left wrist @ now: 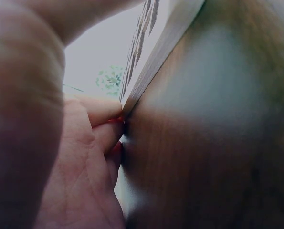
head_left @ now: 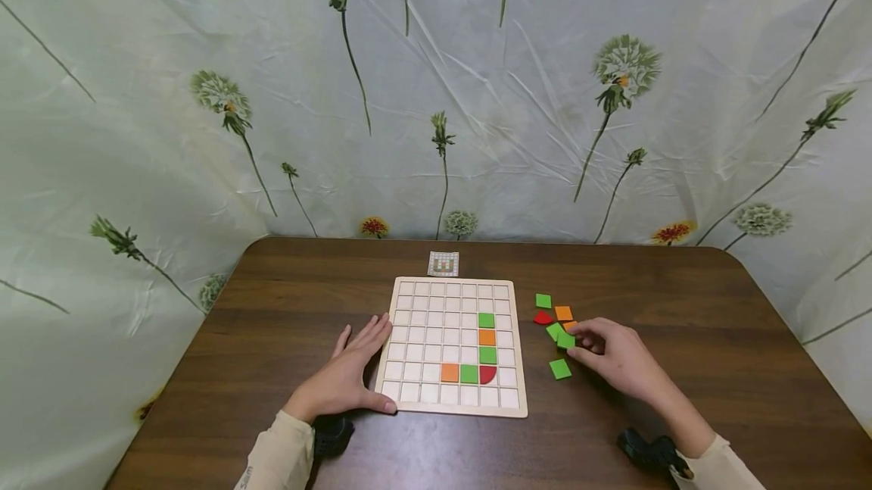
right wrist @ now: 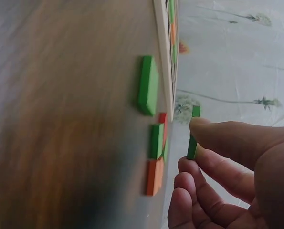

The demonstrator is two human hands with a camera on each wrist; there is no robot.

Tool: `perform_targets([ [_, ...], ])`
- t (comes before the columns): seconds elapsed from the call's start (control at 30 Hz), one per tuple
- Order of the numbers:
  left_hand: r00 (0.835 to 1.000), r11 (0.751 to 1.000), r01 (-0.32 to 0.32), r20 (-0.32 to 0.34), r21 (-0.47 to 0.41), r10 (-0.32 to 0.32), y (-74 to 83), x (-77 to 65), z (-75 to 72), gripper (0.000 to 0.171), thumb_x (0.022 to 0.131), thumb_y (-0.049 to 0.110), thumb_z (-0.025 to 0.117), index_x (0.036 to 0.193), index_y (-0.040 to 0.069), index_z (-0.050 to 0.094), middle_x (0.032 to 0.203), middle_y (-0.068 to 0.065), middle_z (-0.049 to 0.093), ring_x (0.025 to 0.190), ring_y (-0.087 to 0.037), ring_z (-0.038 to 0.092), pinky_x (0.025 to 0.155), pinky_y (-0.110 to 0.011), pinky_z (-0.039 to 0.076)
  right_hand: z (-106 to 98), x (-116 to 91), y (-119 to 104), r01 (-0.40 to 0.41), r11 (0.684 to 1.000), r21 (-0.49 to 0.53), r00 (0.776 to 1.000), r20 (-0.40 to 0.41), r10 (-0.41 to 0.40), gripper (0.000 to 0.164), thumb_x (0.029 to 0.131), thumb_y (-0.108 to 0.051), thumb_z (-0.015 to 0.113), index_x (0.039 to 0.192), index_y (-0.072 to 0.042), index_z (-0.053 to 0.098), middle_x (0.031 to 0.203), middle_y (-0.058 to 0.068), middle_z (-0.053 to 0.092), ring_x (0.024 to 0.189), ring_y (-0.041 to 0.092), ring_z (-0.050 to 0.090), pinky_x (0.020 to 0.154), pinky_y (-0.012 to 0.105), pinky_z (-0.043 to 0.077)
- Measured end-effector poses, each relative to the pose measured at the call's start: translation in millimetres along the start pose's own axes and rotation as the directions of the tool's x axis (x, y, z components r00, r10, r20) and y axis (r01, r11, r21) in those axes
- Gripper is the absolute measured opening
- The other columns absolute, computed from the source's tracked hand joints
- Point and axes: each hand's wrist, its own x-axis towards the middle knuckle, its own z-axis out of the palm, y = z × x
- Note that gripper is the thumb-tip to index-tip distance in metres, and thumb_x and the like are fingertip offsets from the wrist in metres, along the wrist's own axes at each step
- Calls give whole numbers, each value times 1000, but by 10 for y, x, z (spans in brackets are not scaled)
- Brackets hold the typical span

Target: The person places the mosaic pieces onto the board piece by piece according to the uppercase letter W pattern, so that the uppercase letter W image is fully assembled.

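A light wooden grid board [head_left: 418,319] lies on the table, with several green, orange and red pieces set in its lower right cells. Its red piece [head_left: 487,375] has a rounded corner. My left hand [head_left: 347,379] rests along the board's left side, fingers extended against the edge and thumb by the near corner. My right hand [head_left: 616,357] pinches a green square tile [right wrist: 192,149] between thumb and fingers, held above the table at the loose pieces. Under and around it lie green tiles [head_left: 560,369], orange tiles [head_left: 563,313] and a red piece [head_left: 543,317].
A small printed card [head_left: 443,264] with a grid pattern lies just behind the board. The brown wooden table [head_left: 327,278] ends at a pale, dandelion-printed cloth [head_left: 518,134] at the back. Dark straps with devices sit at both wrists.
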Motion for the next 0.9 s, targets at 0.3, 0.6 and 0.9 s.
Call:
perform_targets([
  [0.3,1000,1000,-13,-4,-16,12,11,-5,-2,128,68,62,85,160,3,19,167,-10,14,155,-29,4,117,-60,-10,58,43,-156,46,999,18,999,-26,-46,21,86,-12,80,106,-9,75,87,-3,60,78,13,54,65,25,47],
  [0.6,1000,1000,-15,-6,-14,15,-2,0,9,129,67,63,85,160,4,19,167,-10,14,155,-28,4,117,-60,-10,134,102,-343,66,997,46,998,-1,-66,23,86,-14,80,108,-9,74,91,-1,63,78,12,56,64,26,49],
  [0.9,1000,1000,-6,0,-5,6,4,-6,2,129,67,61,86,161,5,18,167,-8,12,155,-26,3,118,-58,-9,258,156,-482,109,991,72,994,2,-109,22,86,-14,80,107,-11,75,87,-6,61,75,10,54,64,26,47],
])
